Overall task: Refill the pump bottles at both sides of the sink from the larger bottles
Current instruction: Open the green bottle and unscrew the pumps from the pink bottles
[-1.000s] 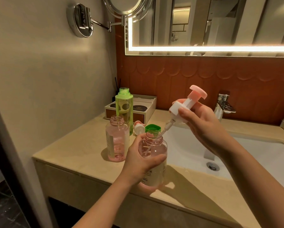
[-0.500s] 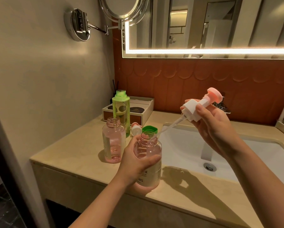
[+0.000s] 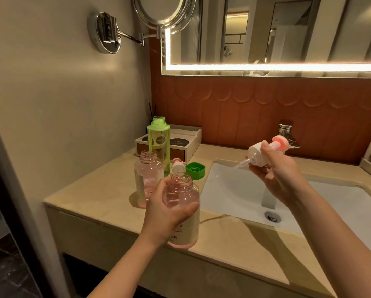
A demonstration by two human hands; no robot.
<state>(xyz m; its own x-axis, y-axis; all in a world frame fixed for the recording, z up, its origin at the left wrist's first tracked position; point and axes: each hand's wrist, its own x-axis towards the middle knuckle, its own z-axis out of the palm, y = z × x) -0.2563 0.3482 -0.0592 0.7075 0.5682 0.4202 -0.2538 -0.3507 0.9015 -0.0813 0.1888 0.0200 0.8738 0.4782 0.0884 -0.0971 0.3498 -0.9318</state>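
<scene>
Pink pump bottle point(image 3: 181, 209) gripped upright in left hand point(image 3: 166, 216) at the worktop point(image 3: 94, 190) front edge, neck open; pump head point(image 3: 261, 152) pinched in right hand point(image 3: 276, 171) over the sink point(image 3: 229, 190) — let the dip tube point(image 3: 241, 163) drip there, then lay it aside. Crowded behind — second open pink bottle point(image 3: 148, 179), green refill bottle point(image 3: 159, 145), green cap point(image 3: 195, 170).

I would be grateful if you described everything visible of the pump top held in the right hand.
The pump top looks plastic: a white screw collar, a white stem ending in a round pink push pad, and a thin clear tube leaving the collar. It is screwed onto nothing, tilted almost sideways, tube pointing left and slightly down. The right hand grips its collar, holding it above the sink.
</scene>
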